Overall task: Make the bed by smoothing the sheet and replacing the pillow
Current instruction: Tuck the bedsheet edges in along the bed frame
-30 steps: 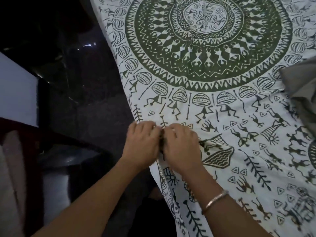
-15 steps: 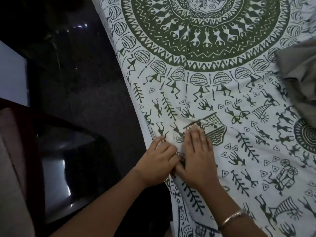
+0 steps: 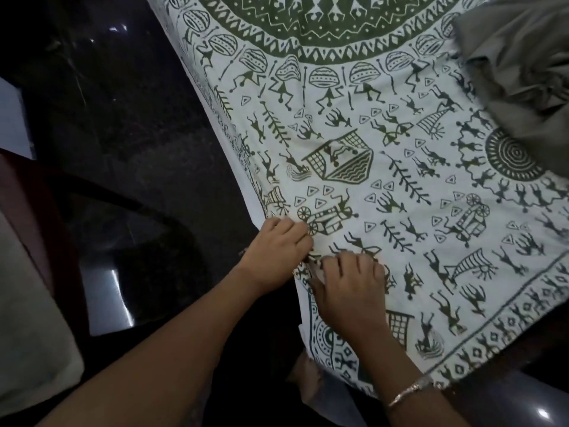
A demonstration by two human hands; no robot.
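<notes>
1. The sheet (image 3: pixel 385 167), white with a dark green folk-figure print, is seen spread flat over the bed; its left edge runs diagonally from the top of the view down to both hands.
2. The left hand (image 3: pixel 274 257) is placed at that edge, knuckles up, fingers curled together and closed on a small fold of the sheet.
3. The right hand (image 3: pixel 348 288) is laid just beside the left hand, on its right and slightly nearer the wearer, almost touching it. Its fingers are bent and pressed close together onto the cloth; whether fabric is pinched under them cannot be told.
4. A small bunched crease of sheet is seen between the two hands.
5. A thin metal bangle (image 3: pixel 409 391) is worn on the right wrist.
6. Beyond the hands, a printed cart-with-wheels figure lies just above the left hand's fingertips, and a large green circular medallion fills the far top of the sheet.
7. A rumpled grey cloth (image 3: pixel 520 66) is heaped on the sheet far to the upper right of the right hand, well apart from it.
8. Below the right hand, the sheet's bordered corner hangs over the bed's edge.
9. To the left of the left hand, a dark glossy floor (image 3: pixel 123 118) is seen.
10. No pillow can be identified with certainty.
</notes>
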